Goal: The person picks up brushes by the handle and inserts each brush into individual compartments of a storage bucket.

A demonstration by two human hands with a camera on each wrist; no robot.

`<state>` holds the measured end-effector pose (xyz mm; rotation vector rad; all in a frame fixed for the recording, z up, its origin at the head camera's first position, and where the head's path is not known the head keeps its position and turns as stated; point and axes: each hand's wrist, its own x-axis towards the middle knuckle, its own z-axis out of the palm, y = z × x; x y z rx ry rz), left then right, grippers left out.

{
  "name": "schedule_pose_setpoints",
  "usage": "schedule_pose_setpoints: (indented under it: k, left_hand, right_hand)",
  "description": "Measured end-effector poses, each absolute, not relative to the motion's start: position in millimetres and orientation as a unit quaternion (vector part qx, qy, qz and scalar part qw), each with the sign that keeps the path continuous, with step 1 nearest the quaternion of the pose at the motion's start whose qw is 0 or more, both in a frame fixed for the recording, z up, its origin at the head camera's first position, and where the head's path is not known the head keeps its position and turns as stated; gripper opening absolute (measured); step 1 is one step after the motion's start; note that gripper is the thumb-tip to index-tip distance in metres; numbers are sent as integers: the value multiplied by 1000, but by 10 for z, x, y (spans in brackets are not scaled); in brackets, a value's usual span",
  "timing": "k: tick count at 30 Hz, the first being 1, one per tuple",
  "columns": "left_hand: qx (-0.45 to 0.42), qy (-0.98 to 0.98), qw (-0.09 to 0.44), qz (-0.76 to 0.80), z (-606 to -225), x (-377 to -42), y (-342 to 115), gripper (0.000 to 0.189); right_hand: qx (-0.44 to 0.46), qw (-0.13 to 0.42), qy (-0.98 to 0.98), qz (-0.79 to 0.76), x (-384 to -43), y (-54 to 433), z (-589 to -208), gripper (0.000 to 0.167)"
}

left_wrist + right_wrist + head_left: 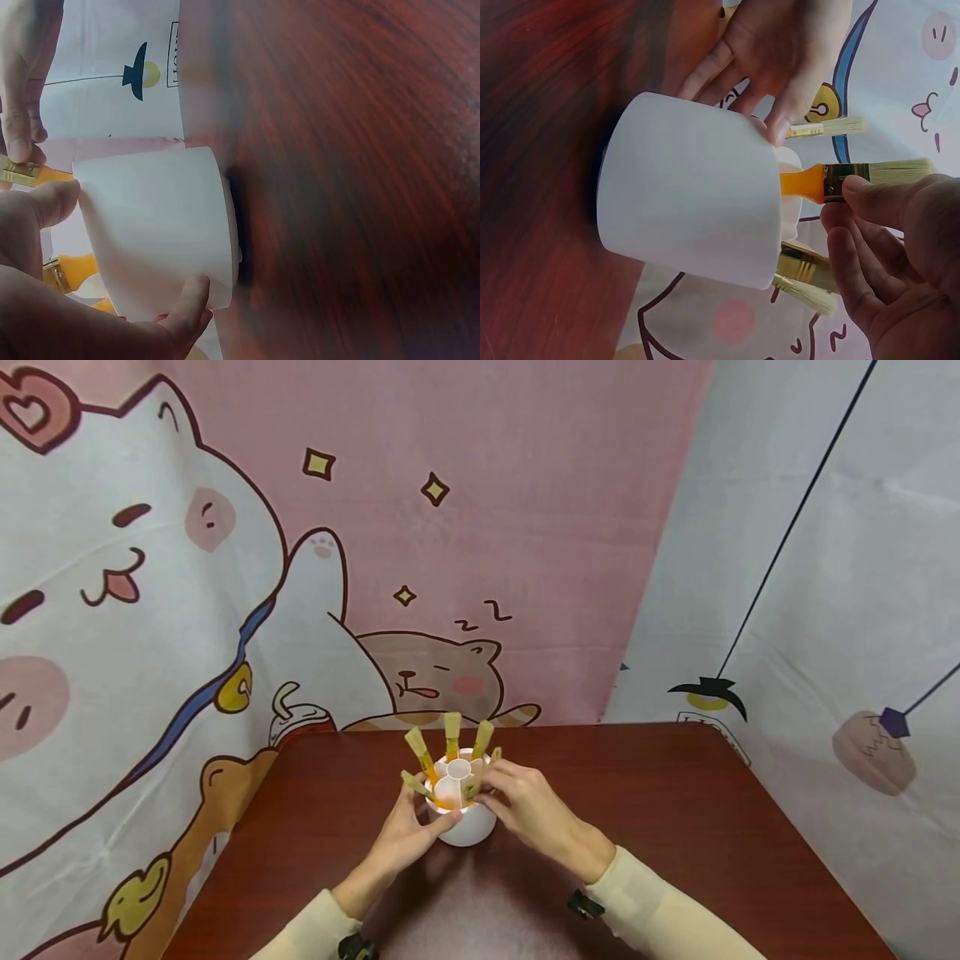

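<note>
A round white brush holder (467, 828) stands upright on the table, its inside split into rounded compartments (458, 769). My left hand (408, 831) steadies it from the left, thumb at the rim and fingers along the side. With thumb and fingertips, my right hand (532, 810) pinches a flat paintbrush (896, 172) at its metal band. That brush has pale bristles pointing up, and its orange handle goes down inside the near rim. Several more paintbrushes stand bristles up around the holder, among them a wide one (452, 735) at the back and a thin one (844, 125) by my left thumb.
The dark red-brown wooden table (645, 793) spreads out on both sides of the holder. Behind it hangs a pink and white cloth (540, 527) printed with cartoon animals. A pale cloth (847, 568) with printed lamps closes off the right side.
</note>
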<state>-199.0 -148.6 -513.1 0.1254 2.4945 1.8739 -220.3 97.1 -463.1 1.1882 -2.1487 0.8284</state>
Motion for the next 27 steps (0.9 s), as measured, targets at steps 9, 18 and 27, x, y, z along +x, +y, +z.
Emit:
schedule_pose_setpoints:
  k: [9, 18, 27]
  left_hand:
    - [46, 793, 17, 608, -5140, -1988, -1487, 89]
    - [51, 795, 12, 604, -5116, -1962, -1473, 90]
    - [41, 804, 12, 593, -5131, -1955, -1480, 91]
  right_hand:
    - [437, 268, -807, 294, -2193, 946, -4676, 29]
    - [426, 248, -817, 300, -2179, 960, -4698, 31]
    - [405, 210, -832, 316, -2126, 975, -4742, 35]
